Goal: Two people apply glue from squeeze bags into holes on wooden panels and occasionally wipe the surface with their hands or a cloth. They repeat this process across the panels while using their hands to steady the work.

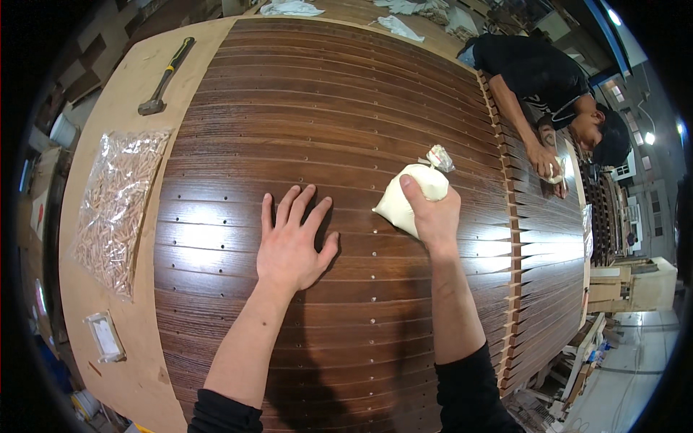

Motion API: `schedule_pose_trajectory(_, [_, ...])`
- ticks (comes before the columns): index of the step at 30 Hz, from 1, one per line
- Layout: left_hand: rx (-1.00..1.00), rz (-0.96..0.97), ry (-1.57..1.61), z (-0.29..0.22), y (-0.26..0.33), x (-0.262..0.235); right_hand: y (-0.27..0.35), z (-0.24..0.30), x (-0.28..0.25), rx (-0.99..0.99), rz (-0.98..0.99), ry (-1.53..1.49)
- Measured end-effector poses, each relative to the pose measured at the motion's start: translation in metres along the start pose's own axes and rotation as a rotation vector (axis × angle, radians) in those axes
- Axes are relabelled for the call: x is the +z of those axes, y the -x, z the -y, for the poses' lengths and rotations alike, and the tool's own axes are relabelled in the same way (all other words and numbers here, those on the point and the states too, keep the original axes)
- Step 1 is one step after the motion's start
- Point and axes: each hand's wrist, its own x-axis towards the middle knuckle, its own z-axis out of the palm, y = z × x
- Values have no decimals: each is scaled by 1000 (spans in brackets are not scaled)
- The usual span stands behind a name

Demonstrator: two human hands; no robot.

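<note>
My right hand (437, 216) squeezes a clear plastic bag of cream-coloured paste (395, 200), tied in a knot at the top. The bag's narrow tip points left and down, close above the dark brown wooden slats (339, 137). My left hand (292, 242) lies flat on the slats to the left of the bag, fingers spread and holding nothing. Rows of small drilled holes run across the slats. Below the bag's tip, the holes in one row show whitish spots.
Along the left, on a pale board (133, 361), lie a hammer (164, 83), a bag of wooden dowels (119, 209) and a small white tray (106, 337). A co-worker (538, 79) leans over the slats at the far right, holding something pale. White cloths (399, 27) lie at the far edge.
</note>
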Motion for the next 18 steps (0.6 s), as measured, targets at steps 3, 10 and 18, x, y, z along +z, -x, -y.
schedule_pose_trajectory(3, [-3, 2, 2, 0, 0, -1, -2, 2, -7, 5, -16, -16])
schedule_pose_trajectory(10, [-3, 7, 11, -1, 0, 2, -21, 5, -5, -38, -67, -171])
schedule_pose_trajectory(18, [-4, 7, 2, 0, 1, -3, -31, 5, 13, -71, -64, -45])
